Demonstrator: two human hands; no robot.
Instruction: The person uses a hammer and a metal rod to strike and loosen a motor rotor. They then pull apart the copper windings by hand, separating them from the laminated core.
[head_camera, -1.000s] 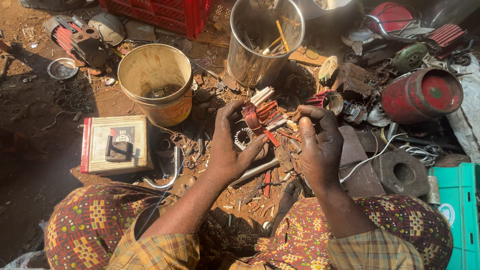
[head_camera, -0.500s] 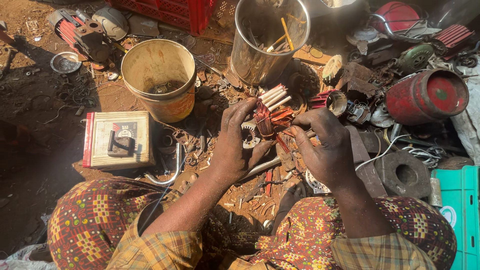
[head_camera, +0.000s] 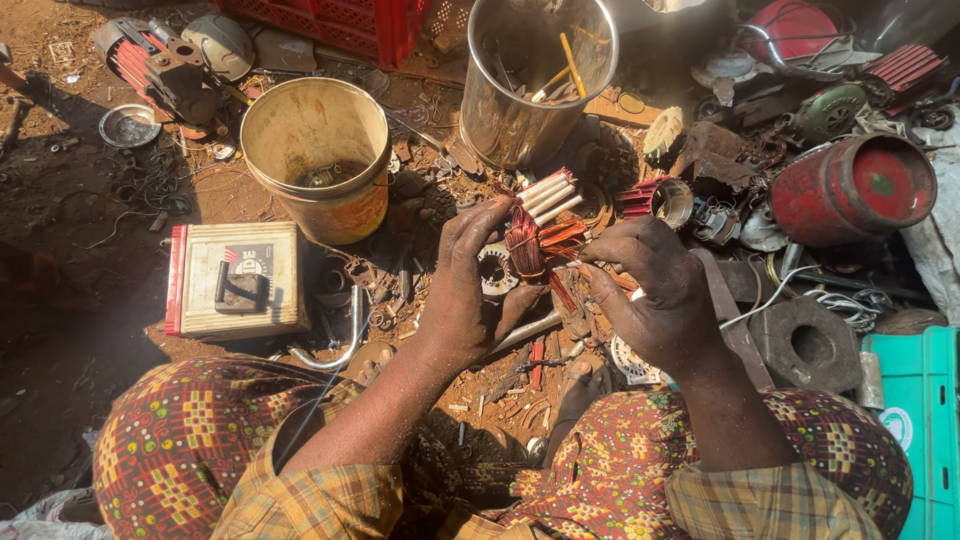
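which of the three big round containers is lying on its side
The red cylinder at the right, its round end facing the camera. The yellowish bucket and the shiny steel pot both stand upright with open mouths up.

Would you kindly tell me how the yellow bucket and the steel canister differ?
The yellow bucket is stained, dull plastic, while the steel canister is shiny metal. The bucket looks shorter and wider; the canister looks taller. The bucket holds dark scraps; the canister holds thin rods. Both stand upright and open on the dirt.
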